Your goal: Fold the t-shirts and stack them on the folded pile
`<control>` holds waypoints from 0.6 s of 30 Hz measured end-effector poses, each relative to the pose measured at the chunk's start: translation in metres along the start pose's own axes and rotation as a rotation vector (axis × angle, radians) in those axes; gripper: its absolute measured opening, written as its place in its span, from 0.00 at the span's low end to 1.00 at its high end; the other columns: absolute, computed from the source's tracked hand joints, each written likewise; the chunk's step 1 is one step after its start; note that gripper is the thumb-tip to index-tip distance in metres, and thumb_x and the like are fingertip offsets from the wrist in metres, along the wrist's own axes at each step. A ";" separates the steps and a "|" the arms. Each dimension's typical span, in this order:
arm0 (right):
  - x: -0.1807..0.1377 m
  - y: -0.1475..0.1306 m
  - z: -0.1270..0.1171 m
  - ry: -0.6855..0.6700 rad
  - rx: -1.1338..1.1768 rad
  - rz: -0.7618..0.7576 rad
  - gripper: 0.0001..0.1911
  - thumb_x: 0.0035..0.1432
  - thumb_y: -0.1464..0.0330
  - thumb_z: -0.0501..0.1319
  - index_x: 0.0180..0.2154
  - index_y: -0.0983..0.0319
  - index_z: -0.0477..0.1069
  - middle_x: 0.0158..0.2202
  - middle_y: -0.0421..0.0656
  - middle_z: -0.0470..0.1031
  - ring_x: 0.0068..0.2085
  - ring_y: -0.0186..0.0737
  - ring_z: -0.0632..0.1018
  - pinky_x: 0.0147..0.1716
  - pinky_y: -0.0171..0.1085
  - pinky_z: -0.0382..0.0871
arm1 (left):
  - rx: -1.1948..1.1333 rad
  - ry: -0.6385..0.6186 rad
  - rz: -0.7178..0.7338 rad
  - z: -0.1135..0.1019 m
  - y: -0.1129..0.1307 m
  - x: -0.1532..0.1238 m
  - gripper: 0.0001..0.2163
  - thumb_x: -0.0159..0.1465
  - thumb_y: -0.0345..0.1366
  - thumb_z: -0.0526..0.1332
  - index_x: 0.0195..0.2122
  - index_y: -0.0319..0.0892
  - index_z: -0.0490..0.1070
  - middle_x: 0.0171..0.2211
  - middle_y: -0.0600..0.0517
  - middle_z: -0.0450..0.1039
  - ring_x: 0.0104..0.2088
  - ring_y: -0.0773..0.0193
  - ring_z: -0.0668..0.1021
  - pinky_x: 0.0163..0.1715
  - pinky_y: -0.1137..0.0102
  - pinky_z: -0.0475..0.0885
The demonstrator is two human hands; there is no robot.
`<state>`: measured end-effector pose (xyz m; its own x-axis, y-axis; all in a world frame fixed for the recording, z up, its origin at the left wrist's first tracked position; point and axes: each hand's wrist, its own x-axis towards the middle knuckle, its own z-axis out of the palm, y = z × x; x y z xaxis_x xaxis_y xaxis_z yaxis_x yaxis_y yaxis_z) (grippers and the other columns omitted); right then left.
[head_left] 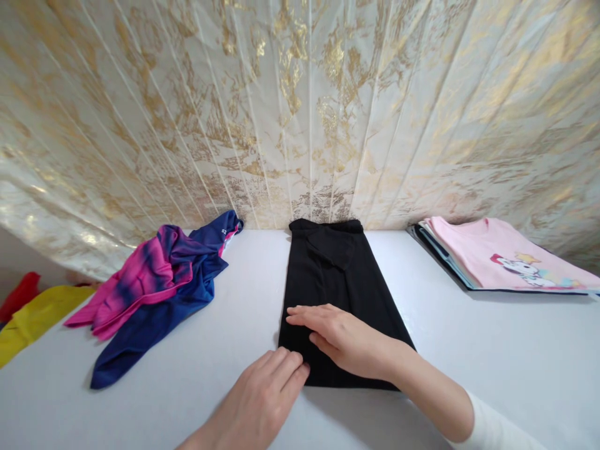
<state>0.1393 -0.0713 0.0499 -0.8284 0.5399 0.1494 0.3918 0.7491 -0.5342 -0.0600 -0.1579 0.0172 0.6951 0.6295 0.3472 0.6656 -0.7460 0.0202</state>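
Black pants (344, 300) lie folded into a long panel on the white table, with the waistband at the far end and a small loose triangle of cloth just below it. At the near left corner, my left hand (267, 390) has its fingers curled together over the edge of the cloth. My right hand (335, 337) is stretched out low over the lower half of the pants, fingers extended, palm down, holding nothing. The undersides of both hands are hidden.
A crumpled pink and blue garment (173, 281) lies on the left of the white table (201, 387). Beyond the left edge are yellow cloth (42, 312) and red cloth (21, 294). A pink shirt (487, 250) tops a folded stack at right. A gold-patterned curtain (300, 112) hangs behind.
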 end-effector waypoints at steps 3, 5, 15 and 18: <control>0.018 0.029 -0.001 -0.069 -0.150 0.026 0.25 0.61 0.74 0.53 0.60 0.61 0.60 0.65 0.48 0.56 0.64 0.45 0.59 0.60 0.49 0.56 | 0.017 0.008 -0.010 0.000 0.000 0.001 0.15 0.66 0.20 0.44 0.44 0.37 0.68 0.38 0.46 0.72 0.37 0.58 0.74 0.39 0.64 0.72; 0.029 0.053 -0.004 -0.050 -0.271 0.094 0.26 0.63 0.72 0.53 0.62 0.62 0.56 0.66 0.49 0.52 0.66 0.46 0.55 0.61 0.50 0.53 | 0.014 0.007 0.005 0.000 -0.001 0.000 0.15 0.66 0.21 0.45 0.44 0.37 0.68 0.38 0.46 0.72 0.37 0.58 0.74 0.39 0.64 0.71; 0.062 0.059 0.013 0.063 -0.383 0.192 0.37 0.64 0.50 0.48 0.64 0.68 0.51 0.67 0.55 0.47 0.67 0.51 0.50 0.63 0.51 0.49 | 0.000 -0.080 0.049 -0.003 -0.002 0.001 0.26 0.65 0.54 0.54 0.56 0.40 0.64 0.49 0.46 0.72 0.44 0.55 0.73 0.43 0.63 0.67; 0.076 0.067 0.026 0.095 -0.427 0.261 0.43 0.61 0.45 0.46 0.64 0.73 0.51 0.67 0.59 0.45 0.67 0.55 0.48 0.63 0.51 0.46 | -0.072 -0.132 0.024 -0.007 -0.001 0.004 0.23 0.66 0.53 0.55 0.55 0.43 0.65 0.48 0.48 0.72 0.42 0.56 0.72 0.42 0.63 0.67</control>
<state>0.0920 0.0101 0.0042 -0.6487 0.7477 0.1420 0.7260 0.6640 -0.1793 -0.0599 -0.1557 0.0257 0.7432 0.6311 0.2222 0.6306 -0.7717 0.0825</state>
